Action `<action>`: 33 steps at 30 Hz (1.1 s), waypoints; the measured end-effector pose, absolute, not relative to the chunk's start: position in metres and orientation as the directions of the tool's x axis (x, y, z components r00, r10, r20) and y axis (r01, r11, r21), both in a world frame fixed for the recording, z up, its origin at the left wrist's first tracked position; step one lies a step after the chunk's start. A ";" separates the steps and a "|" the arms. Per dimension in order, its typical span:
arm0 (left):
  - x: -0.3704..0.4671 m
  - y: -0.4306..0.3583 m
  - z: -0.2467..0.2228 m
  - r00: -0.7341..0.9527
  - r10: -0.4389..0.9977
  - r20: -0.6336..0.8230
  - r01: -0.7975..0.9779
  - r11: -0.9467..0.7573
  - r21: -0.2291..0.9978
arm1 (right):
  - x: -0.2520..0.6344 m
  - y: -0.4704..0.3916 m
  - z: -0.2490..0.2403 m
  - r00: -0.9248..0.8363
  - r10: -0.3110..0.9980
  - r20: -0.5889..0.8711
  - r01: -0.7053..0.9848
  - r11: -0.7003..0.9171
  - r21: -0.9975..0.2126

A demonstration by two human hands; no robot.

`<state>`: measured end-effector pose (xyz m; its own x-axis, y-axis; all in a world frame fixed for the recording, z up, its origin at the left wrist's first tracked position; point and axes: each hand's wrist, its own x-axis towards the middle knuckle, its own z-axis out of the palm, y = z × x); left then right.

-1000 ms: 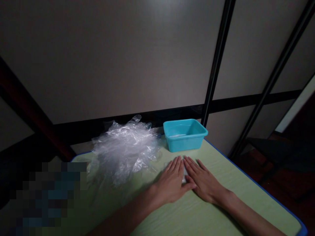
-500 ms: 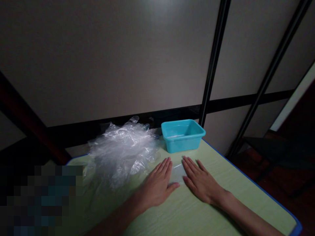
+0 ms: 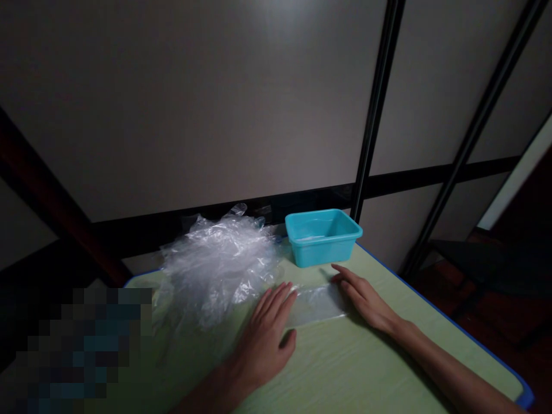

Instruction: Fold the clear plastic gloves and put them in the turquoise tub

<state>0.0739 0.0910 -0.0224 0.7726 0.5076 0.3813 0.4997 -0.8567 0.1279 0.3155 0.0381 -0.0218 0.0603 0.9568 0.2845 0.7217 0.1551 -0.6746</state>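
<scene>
A flat strip of clear plastic film [image 3: 317,305] lies on the table between my two hands. My left hand [image 3: 267,333] rests at its left end, palm down, with the thumb spread from the fingers. At the right end is my right hand [image 3: 364,299], turned partly on its side. Its index finger stretches out over the film's far corner, and its other fingers are partly hidden. Beyond my left hand sits a loose heap of crumpled clear plastic [image 3: 219,264]. A turquoise plastic basin [image 3: 325,253] stands behind the strip, with something pale inside that I cannot make out.
The light green table [image 3: 345,368] has a blue edge and stands close to a grey sliding-door panel [image 3: 224,115] with black frames. A dark chair [image 3: 487,264] stands on the floor to the right. The lower left corner is blurred out.
Both hands were flat and close together over the film; they have moved apart, left hand leftward, right hand rightward and turned on its side. More of the film shows between them.
</scene>
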 end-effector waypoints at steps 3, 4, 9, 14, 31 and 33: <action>0.076 0.095 -0.024 0.739 0.497 0.455 0.483 -0.862 0.157 | 0.322 0.039 -0.014 0.074 0.962 0.262 0.674 0.145 -0.724; 0.077 0.098 -0.025 0.726 0.496 0.476 0.483 -0.861 0.161 | 0.323 0.039 -0.012 0.068 0.968 0.243 0.652 0.141 -0.745; 0.081 0.116 -0.028 0.668 0.519 0.533 0.538 -0.832 0.136 | 0.322 0.033 -0.008 -0.150 0.987 0.065 0.374 0.117 -0.920; 0.085 0.095 -0.013 0.687 0.512 0.516 0.473 -0.854 0.218 | 0.318 0.031 -0.009 -0.162 0.985 0.049 0.360 0.106 -0.927; 0.099 0.050 0.004 0.979 0.203 -0.022 0.201 -0.938 0.283 | 0.312 0.027 0.000 -0.173 0.961 0.216 0.636 0.276 -0.721; 0.099 0.048 0.004 0.976 0.218 -0.012 0.212 -0.936 0.280 | 0.313 0.025 0.000 -0.222 0.952 0.210 0.658 0.305 -0.689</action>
